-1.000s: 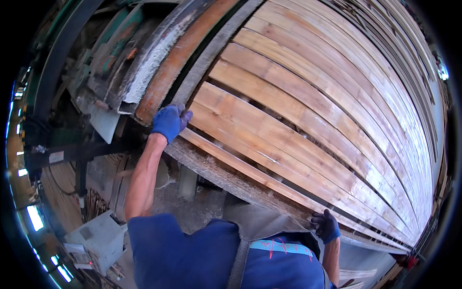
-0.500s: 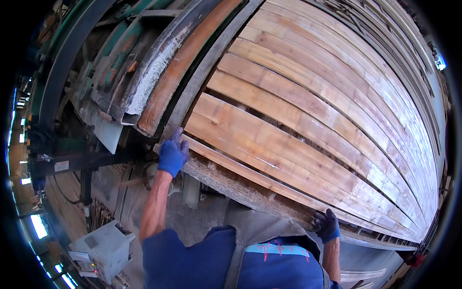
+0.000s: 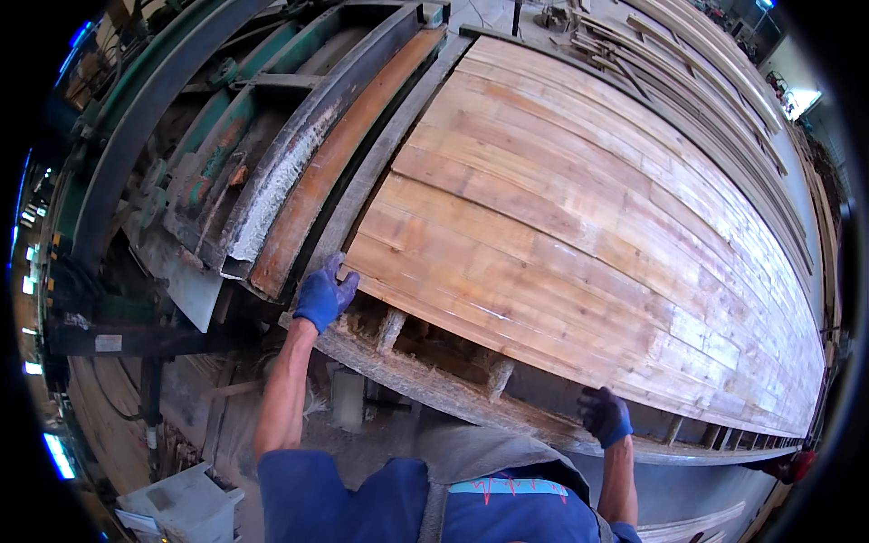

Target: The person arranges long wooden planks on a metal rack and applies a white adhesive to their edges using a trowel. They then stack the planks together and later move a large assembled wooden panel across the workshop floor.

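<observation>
Long wooden boards (image 3: 507, 244) lie side by side on a wide frame, most of them closely butted. My left hand (image 3: 328, 294), in a blue glove, is at their near left corner. Its thumb and a finger stand apart against the edge of the nearest board, gripping nothing. My right hand (image 3: 606, 416), in a darker glove, is farther right along the same near edge, its fingers apart and touching or just short of the board. Some of its fingers are hard to make out.
Short wooden blocks (image 3: 498, 378) stand in the slot between boards and the frame's dusty front rail (image 3: 407, 385). A rusty steel beam (image 3: 335, 163) and green machine frame (image 3: 204, 136) run along the left. Loose strips (image 3: 697, 109) are stacked beyond; a grey box (image 3: 181, 498) stands lower left.
The boards have slid away from me and the gaps between them have closed up. A wider slot now shows along the front rail. Both hands remain near the front edge.
</observation>
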{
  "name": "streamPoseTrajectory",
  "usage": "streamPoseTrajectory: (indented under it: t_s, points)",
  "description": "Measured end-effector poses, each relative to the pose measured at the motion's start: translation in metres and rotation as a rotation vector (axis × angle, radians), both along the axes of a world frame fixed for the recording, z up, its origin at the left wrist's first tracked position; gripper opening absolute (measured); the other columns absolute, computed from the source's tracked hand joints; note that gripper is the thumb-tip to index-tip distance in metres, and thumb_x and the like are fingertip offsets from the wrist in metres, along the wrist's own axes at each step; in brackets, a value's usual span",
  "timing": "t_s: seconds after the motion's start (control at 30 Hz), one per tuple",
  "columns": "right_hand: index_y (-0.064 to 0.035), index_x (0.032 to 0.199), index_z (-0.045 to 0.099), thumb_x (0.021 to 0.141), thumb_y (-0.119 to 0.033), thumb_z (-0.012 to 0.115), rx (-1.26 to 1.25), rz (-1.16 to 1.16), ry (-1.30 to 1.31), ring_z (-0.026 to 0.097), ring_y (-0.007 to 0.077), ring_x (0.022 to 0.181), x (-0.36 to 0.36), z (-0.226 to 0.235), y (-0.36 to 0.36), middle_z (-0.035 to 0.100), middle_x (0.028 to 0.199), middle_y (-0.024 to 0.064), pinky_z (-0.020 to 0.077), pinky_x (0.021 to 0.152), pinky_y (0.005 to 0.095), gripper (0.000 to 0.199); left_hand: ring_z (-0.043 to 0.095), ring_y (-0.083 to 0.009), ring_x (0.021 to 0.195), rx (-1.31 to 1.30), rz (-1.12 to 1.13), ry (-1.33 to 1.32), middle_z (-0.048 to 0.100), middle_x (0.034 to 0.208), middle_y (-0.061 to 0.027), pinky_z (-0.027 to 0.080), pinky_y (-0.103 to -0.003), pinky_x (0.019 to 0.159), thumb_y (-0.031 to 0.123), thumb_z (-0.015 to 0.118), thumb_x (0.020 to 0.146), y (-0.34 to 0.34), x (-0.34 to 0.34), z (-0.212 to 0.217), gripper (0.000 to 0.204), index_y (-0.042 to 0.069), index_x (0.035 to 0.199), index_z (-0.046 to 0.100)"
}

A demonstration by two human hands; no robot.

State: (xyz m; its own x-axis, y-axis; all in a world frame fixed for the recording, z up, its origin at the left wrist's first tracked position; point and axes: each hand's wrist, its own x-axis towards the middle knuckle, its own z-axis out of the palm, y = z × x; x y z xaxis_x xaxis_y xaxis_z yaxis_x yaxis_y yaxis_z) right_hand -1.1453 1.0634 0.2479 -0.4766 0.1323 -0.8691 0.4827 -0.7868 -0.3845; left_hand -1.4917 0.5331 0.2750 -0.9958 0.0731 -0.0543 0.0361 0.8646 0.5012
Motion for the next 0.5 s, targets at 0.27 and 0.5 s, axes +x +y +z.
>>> streamPoseTrajectory:
  t_s: [0.27,0.5]
  points:
    - [0.0009,0.127,0.057,0.101,-0.026,0.054,0.461,0.759,0.237,0.072,0.0216,0.073,-0.037,0.056,-0.059,0.073,0.092,0.0153,0.0559,0.058,0.0285,0.037,0.067,-0.0396,0.097,0.004,0.172,0.509,0.069,0.109,-0.0206,0.054,-0.041,0.088,0.032,0.069,0.089,-0.047,0.097,0.013,0.040,0.003,0.117,0.066]
    - [0.0012,0.126,0.058,0.097,-0.022,0.060,0.504,1.166,0.393,0.069,0.0161,0.080,-0.073,0.058,-0.126,0.072,0.094,0.0118,0.0534,0.064,0.0272,0.037,0.069,-0.0205,0.081,0.379,0.831,0.270,0.073,0.100,-0.0123,0.054,-0.032,0.075,0.033,0.071,0.088,-0.189,0.304,-0.048,0.037,0.004,0.110,0.069]
